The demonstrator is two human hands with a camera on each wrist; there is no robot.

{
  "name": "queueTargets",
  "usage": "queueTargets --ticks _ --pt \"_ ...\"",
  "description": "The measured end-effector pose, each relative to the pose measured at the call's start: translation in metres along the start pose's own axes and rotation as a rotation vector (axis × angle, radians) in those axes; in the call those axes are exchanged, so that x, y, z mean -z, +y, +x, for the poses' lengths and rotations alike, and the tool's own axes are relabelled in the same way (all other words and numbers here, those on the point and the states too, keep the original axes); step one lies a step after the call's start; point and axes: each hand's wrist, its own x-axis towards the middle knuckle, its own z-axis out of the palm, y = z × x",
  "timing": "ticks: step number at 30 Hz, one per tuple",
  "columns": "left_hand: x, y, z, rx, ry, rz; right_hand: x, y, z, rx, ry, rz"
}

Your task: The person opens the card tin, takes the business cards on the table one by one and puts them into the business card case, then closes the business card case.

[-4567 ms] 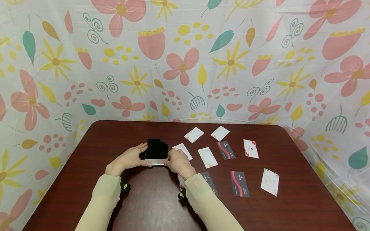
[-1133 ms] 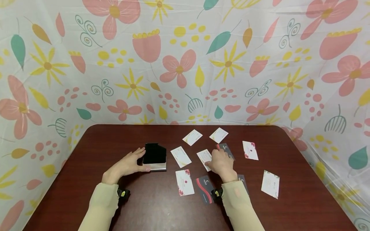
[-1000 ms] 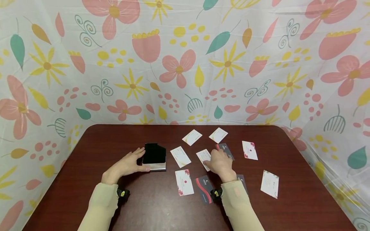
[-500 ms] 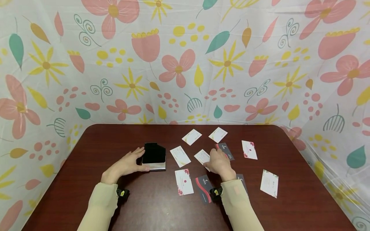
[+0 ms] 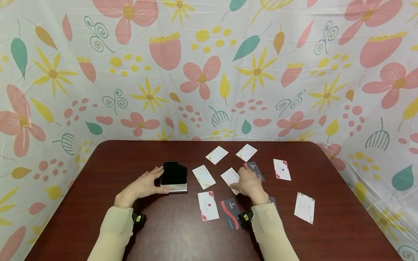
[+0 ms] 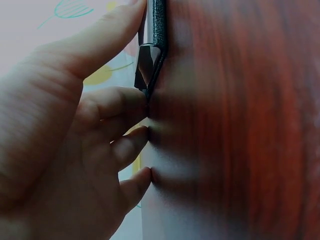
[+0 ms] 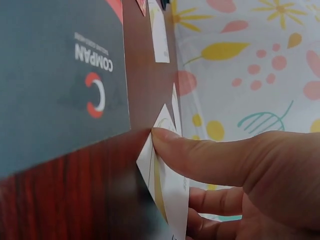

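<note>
An open card case (image 5: 174, 174), black inside with a silver front strip, lies on the table left of centre. My left hand (image 5: 143, 187) holds it by its left side, thumb on the silver strip and fingers at the black lid. In the left wrist view the case (image 6: 152, 30) shows edge-on, thumb against it and fingertips at the tabletop. My right hand (image 5: 250, 185) pinches a white business card (image 5: 230, 175) with yellow curves. The right wrist view shows the thumb on this card (image 7: 169, 185), its face tilted, other fingers behind it.
Several business cards lie about my right hand: white ones (image 5: 204, 177) at the left and back, a red-flowered one (image 5: 208, 206) in front, dark ones with a pink stripe (image 5: 230, 214), and a white one (image 5: 304, 207) at far right. A floral curtain (image 5: 209, 72) hangs behind the table.
My right hand has gone from the case's right side across to the white card, which has since shifted and turned slightly under its fingers. The left hand stays at the case.
</note>
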Motion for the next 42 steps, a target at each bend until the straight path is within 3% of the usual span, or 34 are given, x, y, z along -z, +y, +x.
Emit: queueTargets --ticks 6,13,23,36,42 --pt "0.001 -0.001 0.0 0.008 0.0 0.004 0.003 0.004 0.002 0.027 0.007 0.075" --pt "0.002 0.0 0.0 0.001 0.004 0.002 0.009 0.011 0.002 0.099 0.085 0.148" --pt "0.001 0.001 -0.001 0.016 0.0 -0.003 0.015 0.011 0.001 0.102 0.117 0.22" --pt "0.003 0.002 0.0 0.001 0.006 -0.003 0.026 0.001 -0.002 0.118 0.133 0.254" --pt "0.002 0.002 0.0 0.017 0.0 0.001 0.024 -0.019 0.002 0.155 0.127 0.249"
